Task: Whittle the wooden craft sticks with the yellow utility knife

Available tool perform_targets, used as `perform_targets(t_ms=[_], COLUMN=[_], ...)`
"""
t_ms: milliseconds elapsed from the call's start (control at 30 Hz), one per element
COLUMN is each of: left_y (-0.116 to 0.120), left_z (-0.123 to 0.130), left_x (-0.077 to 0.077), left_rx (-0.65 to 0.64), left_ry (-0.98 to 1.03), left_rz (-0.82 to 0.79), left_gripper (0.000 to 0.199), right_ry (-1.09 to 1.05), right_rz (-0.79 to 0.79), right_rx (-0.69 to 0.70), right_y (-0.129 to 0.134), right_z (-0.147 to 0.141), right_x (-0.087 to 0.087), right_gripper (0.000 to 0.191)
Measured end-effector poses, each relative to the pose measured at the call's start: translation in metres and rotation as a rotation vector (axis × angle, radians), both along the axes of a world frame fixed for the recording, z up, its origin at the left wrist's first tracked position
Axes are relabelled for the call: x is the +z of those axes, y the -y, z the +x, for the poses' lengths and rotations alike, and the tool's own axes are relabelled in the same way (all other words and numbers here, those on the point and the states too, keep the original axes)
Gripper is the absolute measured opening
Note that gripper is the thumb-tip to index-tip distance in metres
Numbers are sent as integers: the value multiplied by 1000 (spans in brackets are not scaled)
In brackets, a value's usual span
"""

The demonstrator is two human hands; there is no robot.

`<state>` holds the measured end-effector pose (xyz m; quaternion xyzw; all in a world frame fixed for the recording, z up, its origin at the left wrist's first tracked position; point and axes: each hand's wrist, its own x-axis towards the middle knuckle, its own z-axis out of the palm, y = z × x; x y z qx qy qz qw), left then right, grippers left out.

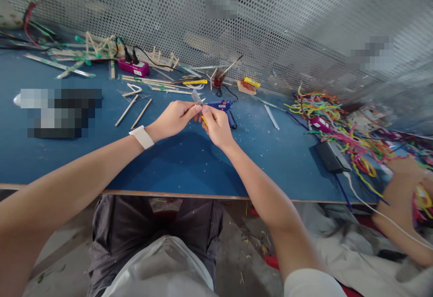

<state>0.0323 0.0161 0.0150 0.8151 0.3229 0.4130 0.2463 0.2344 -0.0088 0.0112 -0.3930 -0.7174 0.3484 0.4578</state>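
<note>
Both my hands meet above the blue table [169,161]. My left hand [177,116] pinches a small translucent plastic piece [196,97] that sticks up past the fingertips. Close against it, my right hand [217,124] is closed around a slim yellow-handled tool [204,120], mostly hidden by the fingers; I cannot make out its exact kind. Just behind my right hand lies a blue glue gun [221,104], partly covered by the fingers.
Thin wooden sticks [141,113] lie to the left, near a purple power strip [133,67]. A yellow cutter [195,81] is at the back. Tangled colourful pipe cleaners [318,103] and a black box [332,157] are on the right, beside another person's arm [394,197]. Perforated metal panel [162,12] stands behind.
</note>
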Motion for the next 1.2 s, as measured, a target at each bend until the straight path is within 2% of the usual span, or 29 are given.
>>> perform_targets(t_ms=[800,1200], left_y=[4,6], left_z=[-1,0], left_x=[4,5], left_rx=[83,154], left_ry=[-5,-24], left_rz=[0,4], left_gripper=[66,78], right_ry=[38,13], right_rz=[-7,2], right_rx=[-64,-70], right_y=[4,4], right_z=[-2,-2], right_x=[1,0], right_gripper=[78,78])
